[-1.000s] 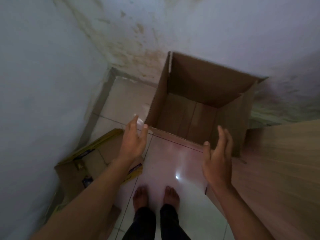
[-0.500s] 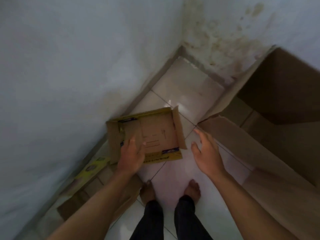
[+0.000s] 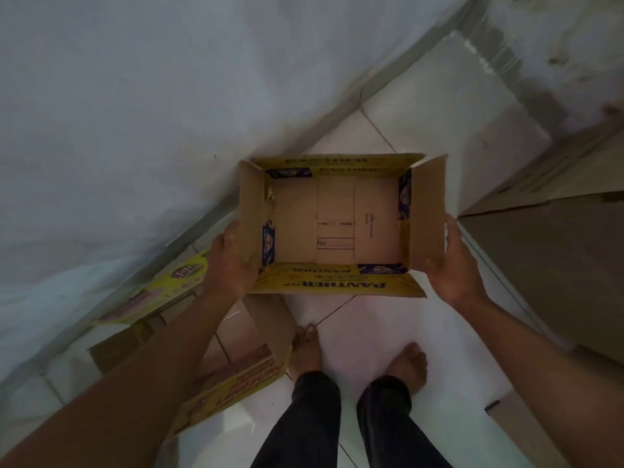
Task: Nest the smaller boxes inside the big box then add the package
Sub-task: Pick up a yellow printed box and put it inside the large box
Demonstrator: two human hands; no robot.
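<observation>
Both hands had just picked up the small yellow box (image 3: 337, 224) in the middle: left hand (image 3: 233, 265) and right hand (image 3: 449, 265) gripped its sides. The big box (image 3: 557, 258) waited at right.

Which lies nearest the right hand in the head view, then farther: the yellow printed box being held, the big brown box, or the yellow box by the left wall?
1. Yellow printed box, held by the right hand.
2. Big brown box, just right.
3. Yellow box by the wall, far left.

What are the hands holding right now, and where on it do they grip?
The open yellow-printed box, held by both hands: the left hand grips its left side flap, the right hand its right side flap.
</observation>
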